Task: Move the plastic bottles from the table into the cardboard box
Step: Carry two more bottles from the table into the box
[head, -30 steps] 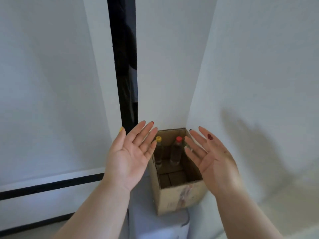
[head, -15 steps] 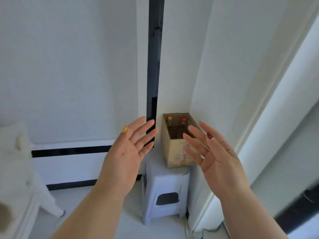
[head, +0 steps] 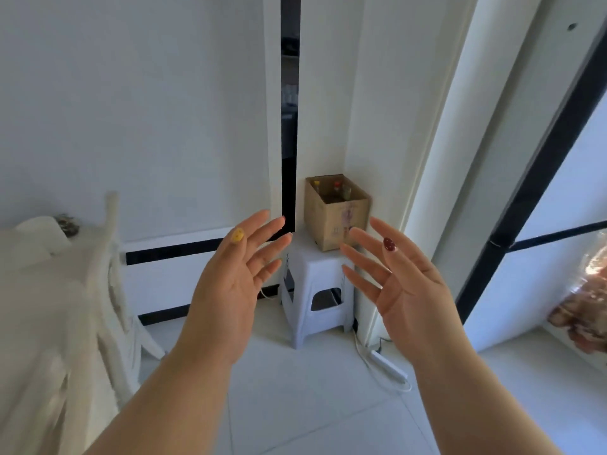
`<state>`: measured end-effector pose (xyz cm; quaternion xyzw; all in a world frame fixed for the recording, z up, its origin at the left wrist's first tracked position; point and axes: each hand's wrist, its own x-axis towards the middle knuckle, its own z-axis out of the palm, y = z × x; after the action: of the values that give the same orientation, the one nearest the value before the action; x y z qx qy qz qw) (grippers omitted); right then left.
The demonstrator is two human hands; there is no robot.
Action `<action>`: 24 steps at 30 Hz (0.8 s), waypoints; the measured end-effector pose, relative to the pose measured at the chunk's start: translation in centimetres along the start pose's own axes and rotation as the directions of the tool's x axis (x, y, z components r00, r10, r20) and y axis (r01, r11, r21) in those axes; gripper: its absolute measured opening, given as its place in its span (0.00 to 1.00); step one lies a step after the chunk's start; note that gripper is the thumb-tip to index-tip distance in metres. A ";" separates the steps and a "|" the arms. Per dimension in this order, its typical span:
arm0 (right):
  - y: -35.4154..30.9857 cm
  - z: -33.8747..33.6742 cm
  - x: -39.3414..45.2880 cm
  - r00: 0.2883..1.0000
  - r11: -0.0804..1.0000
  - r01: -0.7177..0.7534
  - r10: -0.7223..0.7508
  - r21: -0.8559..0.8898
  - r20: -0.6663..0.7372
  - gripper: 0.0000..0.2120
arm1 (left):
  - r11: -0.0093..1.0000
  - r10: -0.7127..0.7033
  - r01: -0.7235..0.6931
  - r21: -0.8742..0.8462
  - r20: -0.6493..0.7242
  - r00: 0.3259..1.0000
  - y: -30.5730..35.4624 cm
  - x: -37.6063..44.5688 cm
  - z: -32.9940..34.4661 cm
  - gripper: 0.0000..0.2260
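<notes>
An open cardboard box (head: 341,221) stands on a small white plastic stool (head: 317,284) in the corner of the room. Inside it, the tops of plastic bottles (head: 335,189) show, one with a yellow cap and one with a red cap. My left hand (head: 231,287) is raised in front of me, palm facing right, fingers spread, holding nothing. My right hand (head: 402,284) is raised opposite it, palm facing left, fingers spread and empty. Both hands are well short of the box.
A white chair draped with a white cloth (head: 59,316) fills the left side. A power strip with a cable (head: 386,364) lies on the tiled floor right of the stool. A bag of brownish items (head: 588,300) sits on the sill at the right edge.
The view has pulled back from the box, which now looks smaller and farther off. The stool, floor and chair have come into view. Both hands stay raised and open.
</notes>
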<state>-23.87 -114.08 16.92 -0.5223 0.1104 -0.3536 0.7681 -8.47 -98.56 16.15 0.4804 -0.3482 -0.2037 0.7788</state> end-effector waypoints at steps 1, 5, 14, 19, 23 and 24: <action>-0.4 0.7 -2.2 1.000 1.000 0.000 0.000 -0.008 -0.006 0.19 | 1.000 0.003 -0.003 0.000 0.002 1.000 0.9 -1.8 -0.1 0.24; -2.4 3.1 -10.3 1.000 0.999 0.021 -0.022 -0.035 -0.007 0.21 | 1.000 0.026 -0.026 0.010 0.017 1.000 4.8 -9.1 0.2 0.24; -3.7 9.7 -27.3 0.995 1.000 0.010 -0.009 -0.008 0.101 0.16 | 0.994 0.102 -0.098 0.042 -0.081 0.992 13.9 -28.5 -1.1 0.24; -3.1 15.5 -36.4 0.981 0.999 -0.028 0.031 -0.020 0.193 0.21 | 0.993 0.107 -0.094 0.078 -0.197 0.975 19.1 -38.7 -4.5 0.23; -1.9 21.4 -42.5 0.956 0.999 -0.052 0.048 0.005 0.288 0.24 | 0.989 0.135 -0.113 0.093 -0.273 0.953 23.6 -46.1 -8.9 0.22; -1.5 23.1 -44.0 0.951 0.998 -0.062 0.056 0.011 0.303 0.25 | 0.987 0.145 -0.118 0.110 -0.286 0.947 24.7 -47.9 -10.2 0.22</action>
<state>-44.00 -68.68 19.37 -0.5588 0.0035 -0.2475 0.7915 -33.69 -49.88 18.46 0.5159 -0.2690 -0.0615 0.8110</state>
